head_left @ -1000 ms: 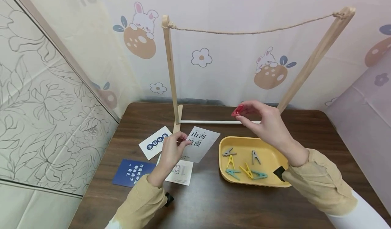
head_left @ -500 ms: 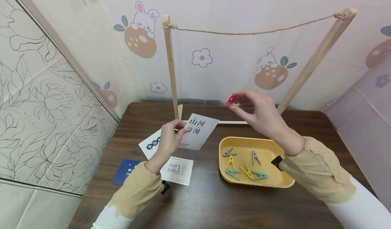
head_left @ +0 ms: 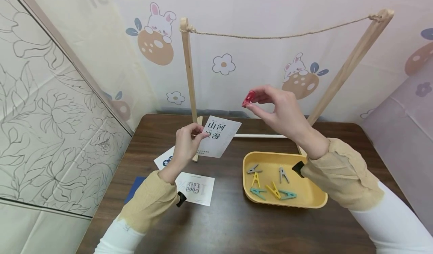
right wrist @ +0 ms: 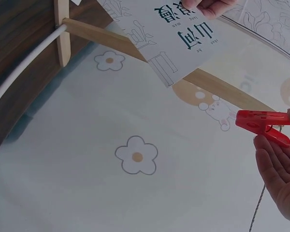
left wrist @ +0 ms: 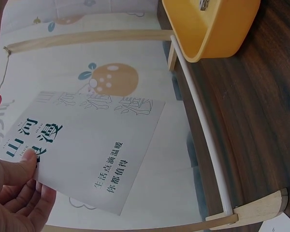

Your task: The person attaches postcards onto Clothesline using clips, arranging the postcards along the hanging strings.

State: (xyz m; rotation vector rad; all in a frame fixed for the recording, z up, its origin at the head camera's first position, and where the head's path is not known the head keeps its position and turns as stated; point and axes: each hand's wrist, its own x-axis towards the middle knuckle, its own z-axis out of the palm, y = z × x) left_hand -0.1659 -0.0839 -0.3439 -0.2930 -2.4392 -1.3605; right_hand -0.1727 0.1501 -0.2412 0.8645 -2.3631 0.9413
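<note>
On the dark wooden counter (head_left: pixel 236 224) stands one wooden drying frame (head_left: pixel 188 77) with a single twine line (head_left: pixel 277 36) strung slack between its two uprights; it looks light enough to tip if the twine is tugged hard. Beside it sits one yellow tray (head_left: pixel 318 203) holding five small clothespins (head_left: pixel 270 182): two grey, two teal and, as far as I can tell, one or two yellow ones overlapping.

Held up in front of the frame is the white card (head_left: pixel 218 139), printed with large dark characters. The left hand (head_left: pixel 184 148) pinches it at its left edge between thumb and fingers, clear of the counter and below the twine. It seems thin, light and a little flexible, likely to bend if squeezed, so an edge or top corner is the sensible place to hold it. Three more cards lie flat on the counter: a white "Good Luck" card (head_left: pixel 199 188), a white card with blue marks (head_left: pixel 164 160) and a dark blue card (head_left: pixel 133 188), both largely hidden behind the left arm.

Smallest is the one red clothespin (head_left: pixel 248 98), grasped at its tail end by the right hand (head_left: pixel 280 111), thumb and fingertips closed on it, raised between card and twine. It appears to be hard, smooth plastic with a spring; squeezing the tail should open its mouth, and it could slip from a loose pinch.
</note>
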